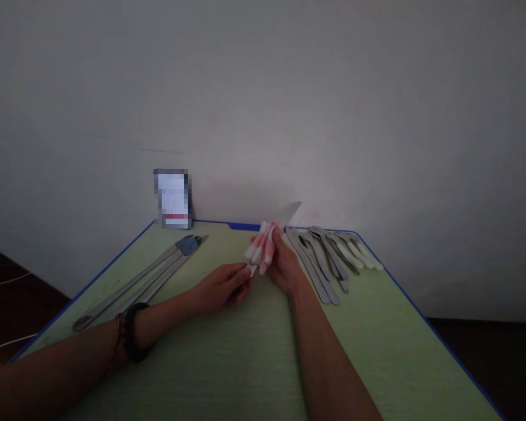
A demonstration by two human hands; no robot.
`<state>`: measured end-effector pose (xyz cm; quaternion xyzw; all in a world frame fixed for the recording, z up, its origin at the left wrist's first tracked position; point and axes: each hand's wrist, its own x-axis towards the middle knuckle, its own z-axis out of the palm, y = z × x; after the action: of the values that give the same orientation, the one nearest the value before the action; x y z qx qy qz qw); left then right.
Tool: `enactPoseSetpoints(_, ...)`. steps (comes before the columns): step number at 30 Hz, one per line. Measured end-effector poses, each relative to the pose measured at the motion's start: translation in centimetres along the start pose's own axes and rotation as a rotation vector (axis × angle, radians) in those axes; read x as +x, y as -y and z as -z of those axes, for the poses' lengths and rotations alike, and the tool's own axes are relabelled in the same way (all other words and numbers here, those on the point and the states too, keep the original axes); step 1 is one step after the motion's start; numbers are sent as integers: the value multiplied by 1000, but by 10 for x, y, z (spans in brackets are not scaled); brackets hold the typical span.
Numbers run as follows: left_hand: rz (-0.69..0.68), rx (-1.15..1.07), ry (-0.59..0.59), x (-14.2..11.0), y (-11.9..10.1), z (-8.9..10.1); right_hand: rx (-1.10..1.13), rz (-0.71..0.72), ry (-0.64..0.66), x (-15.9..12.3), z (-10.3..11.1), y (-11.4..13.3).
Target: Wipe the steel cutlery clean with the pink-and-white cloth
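Near the far side of the table, my two hands meet around a knife, its pointed blade tilted up and to the right. My left hand is closed on its handle end, a pale bit of which shows at the fingertips. A pink-and-white cloth is folded around the knife's middle. My right hand grips this cloth from the right, so most of the knife is hidden under it.
Several long-handled metal utensils lie at the left. Metal cutlery and several white-handled pieces lie at the right. A phone-like screen, pixelated, leans against the wall. The green table has blue edging.
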<state>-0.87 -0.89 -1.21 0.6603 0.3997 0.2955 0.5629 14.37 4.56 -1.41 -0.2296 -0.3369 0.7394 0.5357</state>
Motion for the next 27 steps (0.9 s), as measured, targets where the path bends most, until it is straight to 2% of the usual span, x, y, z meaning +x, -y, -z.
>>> enactPoseSetpoints(2,26,-47,-43,2,-1,1,-40,-59,92,-2,-1,-2)
enactPoseSetpoints(4,46,-98,-92,4,-1,3,-38,-40,117,-2,0,-5)
enactPoseSetpoints(8,83,-235,-142,7,2,7,-4,28,40,4,3,-11)
enactPoseSetpoints(12,92,-309,-102,8,3,8,91,146,-121,9,2,-8)
enactPoseSetpoints(15,82,-247,-87,7,2,6,124,233,-238,12,4,-4)
enactPoseSetpoints(20,24,-74,-75,2,-1,-4,115,243,-373,14,8,-5)
enactPoseSetpoints(27,-171,62,-227,-1,7,-6,100,264,-431,16,9,-8)
